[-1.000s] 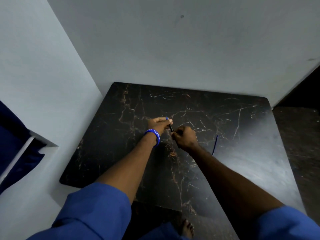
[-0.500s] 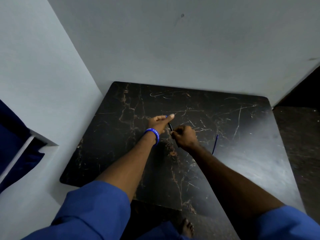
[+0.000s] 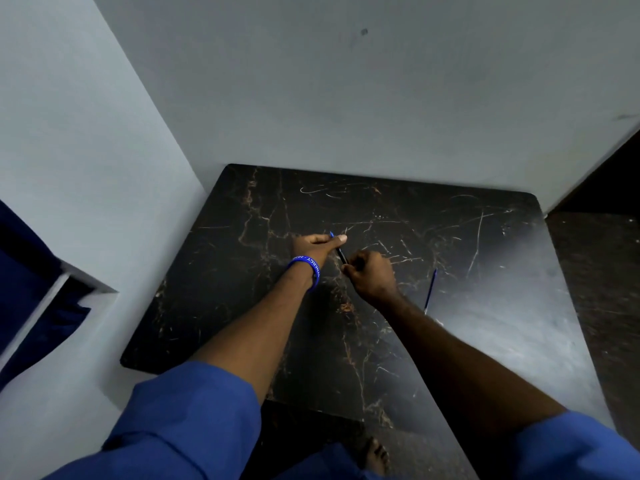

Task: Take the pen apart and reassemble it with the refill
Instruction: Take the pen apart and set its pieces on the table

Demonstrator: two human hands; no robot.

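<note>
A dark pen [image 3: 341,254] with a blue end runs slantwise between both hands over the middle of the black marble table [image 3: 485,341]. My left hand [image 3: 317,244], with a blue wristband, pinches the pen's far, blue end. My right hand [image 3: 371,276] is closed around the pen's near end, which it hides. A thin blue refill [image 3: 430,291] lies loose on the table, just right of my right wrist, not touching either hand.
Grey walls close off the table at the back and on the left. A dark floor strip runs along the table's right edge. My bare foot [image 3: 375,453] shows below the table's near edge. A dark blue cloth [image 3: 31,306] hangs at the far left.
My left hand's fingers have stretched out flatter along the pen's far end. The hands have drawn slightly apart, so more of the dark barrel shows between them. The refill has not moved.
</note>
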